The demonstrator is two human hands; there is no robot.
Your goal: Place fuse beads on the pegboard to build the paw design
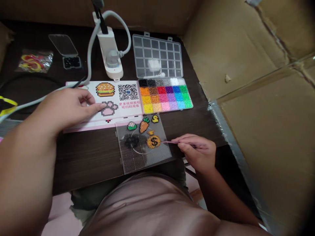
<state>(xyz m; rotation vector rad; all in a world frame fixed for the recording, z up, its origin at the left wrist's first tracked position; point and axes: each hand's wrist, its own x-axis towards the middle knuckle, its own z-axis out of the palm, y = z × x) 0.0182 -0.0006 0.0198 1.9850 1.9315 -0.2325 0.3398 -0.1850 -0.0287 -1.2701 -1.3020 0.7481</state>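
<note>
Pink tweezers [184,143] are lying pinched between the fingers [183,138] of our right hand [198,155], tips pointing left, just beside the beaded dollar moneybag [154,141].

The left fingers [97,106] rest on a pattern card [115,113], a bead box [164,95] to their right; a pegboard [130,160] lies left of the right fingers [189,139], which hold tweezers [183,143].

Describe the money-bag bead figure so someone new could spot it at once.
On the dark table, find the clear pegboard. Of its bead figures, the money bag is the gold one with a dollar sign, beside the tweezers in the right hand.
</note>
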